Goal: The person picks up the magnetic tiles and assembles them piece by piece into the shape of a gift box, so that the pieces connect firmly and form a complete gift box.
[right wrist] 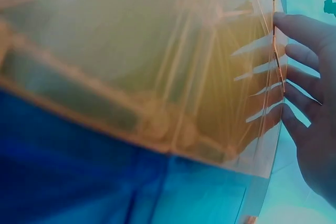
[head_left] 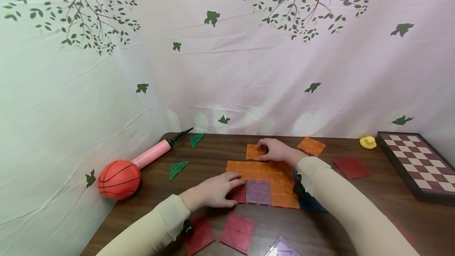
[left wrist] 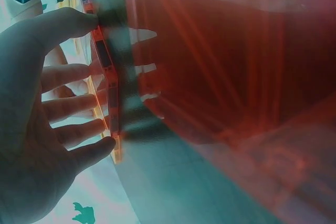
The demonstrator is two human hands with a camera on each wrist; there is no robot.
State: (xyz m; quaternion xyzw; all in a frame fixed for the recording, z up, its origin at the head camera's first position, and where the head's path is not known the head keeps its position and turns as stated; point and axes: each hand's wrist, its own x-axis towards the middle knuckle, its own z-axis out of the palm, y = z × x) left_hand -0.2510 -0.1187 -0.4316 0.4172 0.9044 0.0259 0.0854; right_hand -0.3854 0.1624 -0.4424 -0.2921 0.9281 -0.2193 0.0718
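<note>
On the table lies a flat patch of see-through tiles: orange tiles [head_left: 263, 169], a purple tile [head_left: 258, 192] and a red tile [head_left: 240, 194]. My left hand [head_left: 215, 191] rests on the red tile at the patch's left end, thumb by its near edge and fingers spread over it. Beyond the patch, my right hand [head_left: 275, 150] holds a square orange tile [head_left: 251, 152], thumb at the near edge and a finger at the far edge. Both wrist views show fingertips against tile edges. Blue tiles [head_left: 311, 202] adjoin the patch's right side, partly hidden by my right sleeve.
Loose red tiles [head_left: 237, 232] and a purple tile [head_left: 281, 248] lie nearer me. Green triangles [head_left: 177, 169], a red ball [head_left: 119, 179] and a pink pump [head_left: 151, 154] are left. Right are another orange tile [head_left: 311, 145], a yellow duck [head_left: 367, 142] and a checkerboard [head_left: 419, 161].
</note>
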